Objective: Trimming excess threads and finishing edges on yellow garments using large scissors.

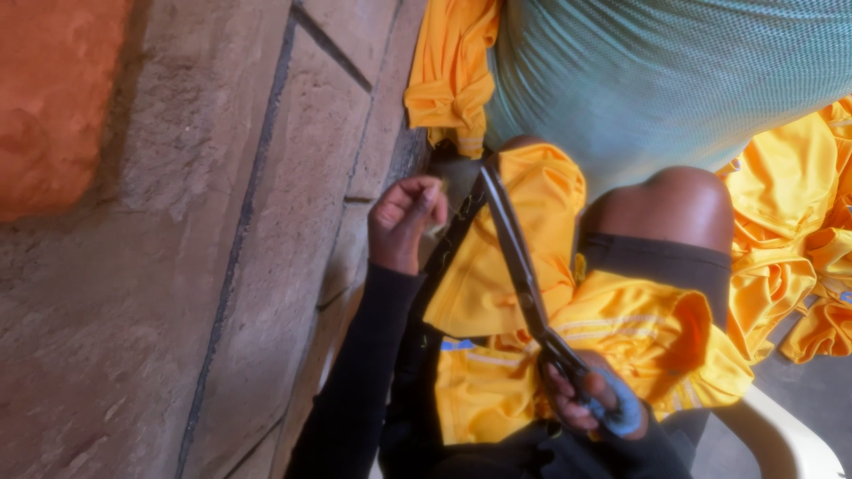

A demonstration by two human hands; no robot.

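1. While we look down from the head camera, our right hand (593,404) is wrapped around the handles of a long pair of scissors (519,266), its grip pressed together around them.
2. Our left hand (404,222), in a black sleeve (355,372), is raised near the scissor tips, its fingers (426,197) pinched together; what they nip is too small for us to tell, though it sits beside the edge of the yellow garment (497,284).
3. We see the scissors' dark blades running up from the lower hand toward the top of the garment, lying across the yellow cloth; whether they are parted we cannot tell.
4. The yellow garment is draped over our lap and knee (674,208), between the two hands.
5. More yellow cloth (790,248) is heaped to the right, well apart from the hands.
6. A pale green mesh fabric (657,71) fills the upper part of the view.
7. A rough block wall (222,222) runs along the left.
8. A white plastic chair (781,439) shows at the lower right.
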